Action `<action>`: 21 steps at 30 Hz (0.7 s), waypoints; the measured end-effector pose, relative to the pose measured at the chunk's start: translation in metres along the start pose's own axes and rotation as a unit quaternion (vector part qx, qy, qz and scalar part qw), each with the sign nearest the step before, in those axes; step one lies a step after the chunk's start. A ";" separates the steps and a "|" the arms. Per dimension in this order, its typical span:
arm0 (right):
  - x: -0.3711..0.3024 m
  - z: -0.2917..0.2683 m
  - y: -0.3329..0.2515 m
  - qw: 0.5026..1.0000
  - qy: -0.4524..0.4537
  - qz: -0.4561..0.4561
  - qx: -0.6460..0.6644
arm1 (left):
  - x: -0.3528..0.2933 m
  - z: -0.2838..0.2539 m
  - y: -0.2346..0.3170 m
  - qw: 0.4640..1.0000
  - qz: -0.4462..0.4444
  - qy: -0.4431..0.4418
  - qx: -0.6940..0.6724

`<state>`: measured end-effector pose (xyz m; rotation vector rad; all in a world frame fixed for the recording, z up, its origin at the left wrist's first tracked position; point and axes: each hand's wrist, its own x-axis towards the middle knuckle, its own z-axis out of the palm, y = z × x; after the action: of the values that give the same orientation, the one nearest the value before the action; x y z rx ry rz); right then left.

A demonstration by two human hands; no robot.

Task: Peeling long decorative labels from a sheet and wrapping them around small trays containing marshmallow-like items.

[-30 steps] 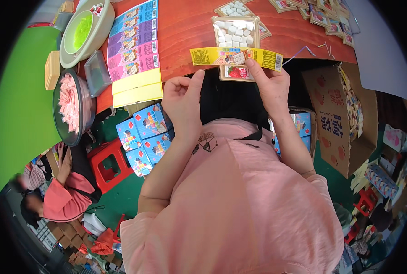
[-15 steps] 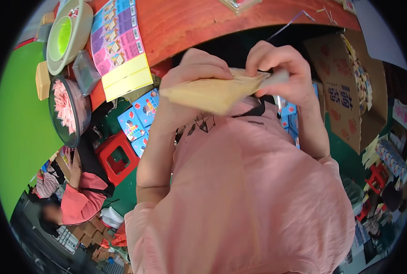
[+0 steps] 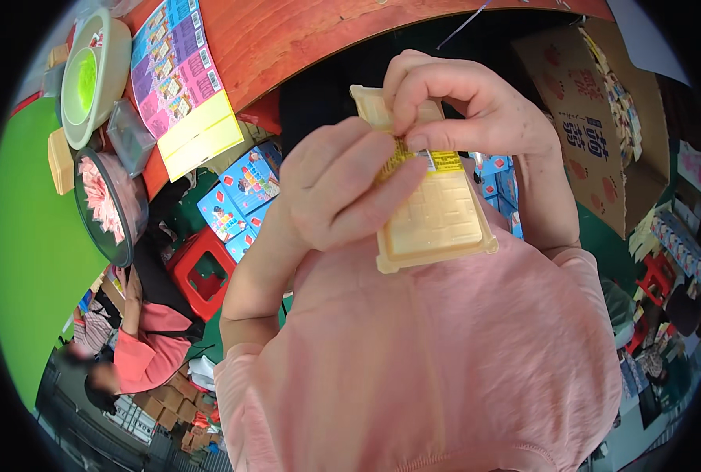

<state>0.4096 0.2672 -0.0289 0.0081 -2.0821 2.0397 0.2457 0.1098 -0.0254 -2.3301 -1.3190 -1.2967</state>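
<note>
A cream-yellow plastic box [image 3: 433, 220] with a raised block pattern is held in front of my chest, tilted away from me. Around its middle runs a yellow printed label [image 3: 448, 162]. My left hand [image 3: 334, 185] grips the box from the left side, its fingers curled across the label. From the far right, my right hand [image 3: 468, 102] is closed on the box, with thumb and forefinger pressed together at the label. The fingers hide part of the label and the box's left edge.
On the red table [image 3: 287, 39] lies a colourful sticker sheet [image 3: 169, 79]. A bowl of pink slips [image 3: 103, 197] and a pale basin [image 3: 118, 71] stand left. Blue boxes [image 3: 244, 189] and a red stool [image 3: 201, 271] are below; a cardboard carton [image 3: 578, 149] stands right. A co-worker [image 3: 150, 346] sits lower left.
The box has turned from nearly edge-on to showing its patterned face and yellow label. Both hands have shifted their hold, and the left hand has moved down a little.
</note>
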 end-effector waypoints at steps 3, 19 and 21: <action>0.003 0.006 -0.004 0.996 0.038 -0.006 -0.081 | 0.003 -0.001 0.003 0.998 0.052 -0.036 0.026; 0.053 -0.025 0.034 0.896 0.304 0.003 -0.323 | 0.060 0.062 -0.081 0.657 -0.534 0.233 -0.478; 0.068 -0.058 0.025 0.912 0.285 -0.007 -0.294 | 0.065 0.064 -0.090 0.674 -0.514 0.225 -0.481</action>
<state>0.3482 0.3362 -0.0415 -0.5903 -2.1644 1.1227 0.2313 0.2363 -0.0384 -1.0920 -2.1363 -3.2760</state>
